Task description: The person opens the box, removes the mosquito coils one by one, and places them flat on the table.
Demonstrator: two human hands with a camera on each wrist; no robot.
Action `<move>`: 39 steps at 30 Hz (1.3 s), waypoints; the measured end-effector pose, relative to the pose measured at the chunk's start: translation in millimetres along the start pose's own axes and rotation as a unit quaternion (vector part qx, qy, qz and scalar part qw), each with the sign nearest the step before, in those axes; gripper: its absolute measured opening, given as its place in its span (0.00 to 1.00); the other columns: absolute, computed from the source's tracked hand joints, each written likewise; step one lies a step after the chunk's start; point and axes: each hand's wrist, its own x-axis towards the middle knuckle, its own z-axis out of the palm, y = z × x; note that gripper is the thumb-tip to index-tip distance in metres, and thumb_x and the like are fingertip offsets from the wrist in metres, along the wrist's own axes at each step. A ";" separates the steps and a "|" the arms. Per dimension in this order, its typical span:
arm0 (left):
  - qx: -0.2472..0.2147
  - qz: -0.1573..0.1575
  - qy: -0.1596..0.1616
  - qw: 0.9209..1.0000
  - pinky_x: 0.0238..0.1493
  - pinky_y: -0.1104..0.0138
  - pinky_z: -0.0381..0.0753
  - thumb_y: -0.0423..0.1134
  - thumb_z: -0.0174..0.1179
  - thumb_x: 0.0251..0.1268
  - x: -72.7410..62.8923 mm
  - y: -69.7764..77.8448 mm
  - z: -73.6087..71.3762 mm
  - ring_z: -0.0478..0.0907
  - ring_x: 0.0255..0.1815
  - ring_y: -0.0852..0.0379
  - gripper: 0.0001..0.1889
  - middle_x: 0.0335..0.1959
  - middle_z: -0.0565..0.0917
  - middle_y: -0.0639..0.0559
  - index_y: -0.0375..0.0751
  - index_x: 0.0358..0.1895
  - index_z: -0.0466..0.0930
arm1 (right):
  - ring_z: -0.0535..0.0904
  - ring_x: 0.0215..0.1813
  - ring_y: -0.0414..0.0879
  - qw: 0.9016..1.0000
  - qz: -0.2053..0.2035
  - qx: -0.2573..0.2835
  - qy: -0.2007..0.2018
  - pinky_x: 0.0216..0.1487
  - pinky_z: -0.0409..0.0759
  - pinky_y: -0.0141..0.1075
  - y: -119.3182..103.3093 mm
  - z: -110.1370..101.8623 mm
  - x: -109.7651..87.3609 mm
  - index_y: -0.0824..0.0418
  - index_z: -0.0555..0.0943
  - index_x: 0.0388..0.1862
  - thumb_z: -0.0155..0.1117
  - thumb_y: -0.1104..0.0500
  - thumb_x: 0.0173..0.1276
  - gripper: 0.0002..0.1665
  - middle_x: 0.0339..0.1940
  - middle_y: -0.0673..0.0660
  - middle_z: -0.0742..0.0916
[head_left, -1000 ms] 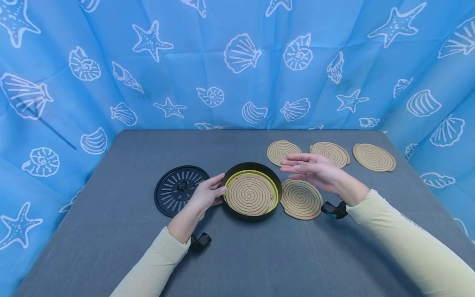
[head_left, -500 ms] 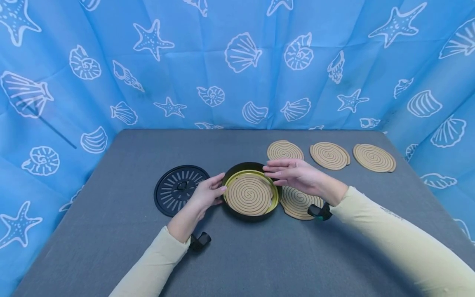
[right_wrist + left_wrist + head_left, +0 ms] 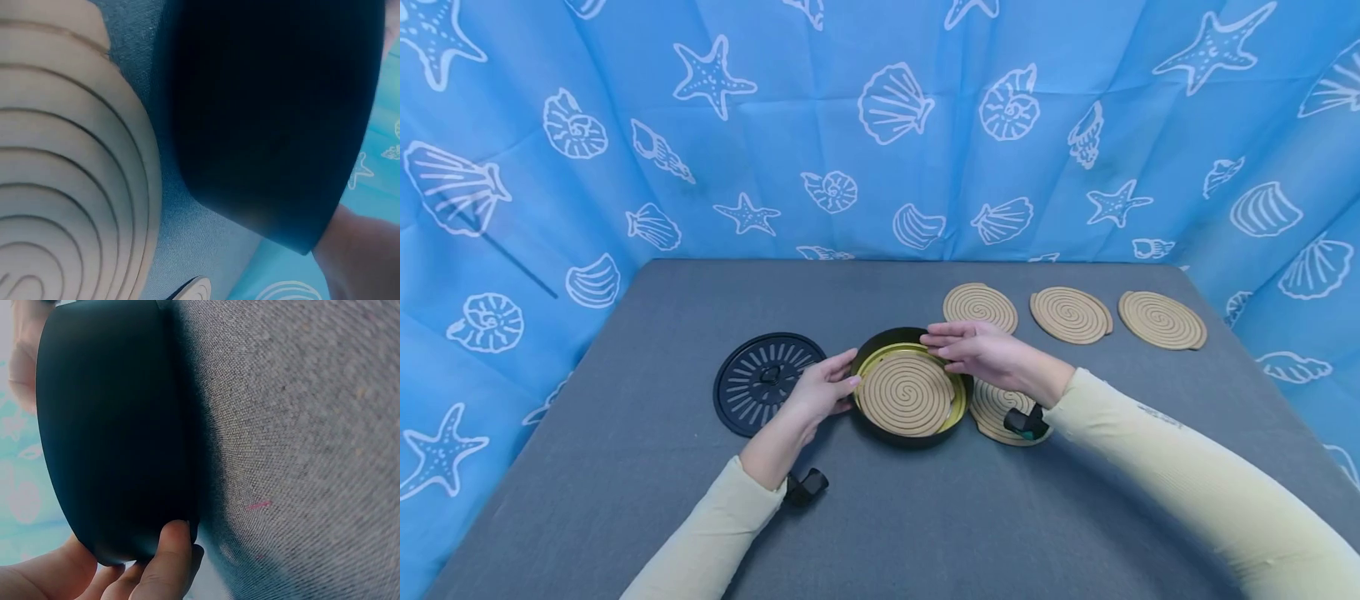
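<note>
A round black mosquito coil tin (image 3: 910, 442) with a yellow inner rim stands at mid-table. Inside it lies a tan spiral mosquito coil (image 3: 904, 398). My left hand (image 3: 816, 390) grips the tin's left side, thumb at the rim and fingers against the wall. In the left wrist view the fingertips press on the dark wall (image 3: 112, 425). Over the tin's far right rim is my right hand (image 3: 981, 352), its fingers extended and slightly bent above the interior. The tin's wall hides its fingertips in the right wrist view. Below that hand lies another coil (image 3: 992, 418), partly covered.
To the left, the black slotted lid (image 3: 745, 396) with a small centre knob lies flat, partly behind my left hand. Several more coils (image 3: 1161, 320) sit in a row at the back right. A blue shell-print curtain (image 3: 820, 108) hangs behind the grey table (image 3: 880, 517).
My right hand has moved left, from above the coil beside the tin to over the tin's right rim. The left hand has kept its grip on the tin.
</note>
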 end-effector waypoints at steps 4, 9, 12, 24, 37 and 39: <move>0.004 0.002 0.002 1.000 0.60 0.53 0.76 0.31 0.51 0.74 -0.7 0.6 1.1 0.68 0.68 0.45 0.27 0.72 0.64 0.43 0.45 0.73 0.62 | 0.45 0.77 0.65 1.000 0.012 -0.010 0.002 0.75 0.44 0.57 -0.8 -1.4 4.2 0.77 0.43 0.75 0.44 0.69 0.72 0.37 0.76 0.74 0.53; 0.002 0.006 0.002 1.000 0.60 0.53 0.76 0.31 0.51 0.74 -1.2 1.0 1.8 0.69 0.67 0.45 0.26 0.72 0.65 0.43 0.44 0.73 0.62 | 0.45 0.77 0.65 0.999 0.026 -0.031 -0.006 0.75 0.42 0.58 -3.2 -1.8 7.9 0.77 0.44 0.75 0.44 0.67 0.72 0.38 0.76 0.75 0.53; 0.001 0.008 0.001 1.000 0.60 0.53 0.76 0.31 0.51 0.74 -0.9 1.0 1.9 0.69 0.67 0.45 0.26 0.72 0.65 0.43 0.44 0.73 0.62 | 0.45 0.77 0.65 0.999 0.032 -0.037 -0.011 0.75 0.42 0.58 -3.2 -1.6 10.8 0.78 0.43 0.75 0.44 0.67 0.72 0.38 0.75 0.75 0.53; -0.002 0.000 -0.001 1.000 0.60 0.53 0.75 0.31 0.51 0.74 0.2 0.7 1.1 0.68 0.68 0.45 0.26 0.72 0.65 0.44 0.44 0.73 0.62 | 0.45 0.76 0.66 0.997 0.047 -0.056 -0.002 0.74 0.43 0.59 -3.1 3.6 16.3 0.79 0.45 0.74 0.43 0.68 0.73 0.35 0.74 0.76 0.55; -0.004 0.002 0.001 1.000 0.61 0.52 0.75 0.31 0.51 0.74 0.2 -0.5 0.6 0.67 0.68 0.45 0.26 0.72 0.65 0.43 0.44 0.73 0.62 | 0.51 0.75 0.65 0.995 0.063 -0.082 0.009 0.74 0.51 0.57 -9.6 3.4 15.4 0.78 0.51 0.73 0.45 0.68 0.73 0.33 0.73 0.75 0.59; -0.004 0.003 0.001 1.000 0.61 0.52 0.75 0.31 0.51 0.74 0.2 -0.6 0.8 0.67 0.68 0.45 0.27 0.72 0.64 0.42 0.43 0.74 0.62 | 0.53 0.75 0.64 0.994 0.062 -0.088 0.012 0.73 0.53 0.58 -12.5 3.5 14.4 0.78 0.52 0.73 0.46 0.68 0.73 0.33 0.73 0.75 0.60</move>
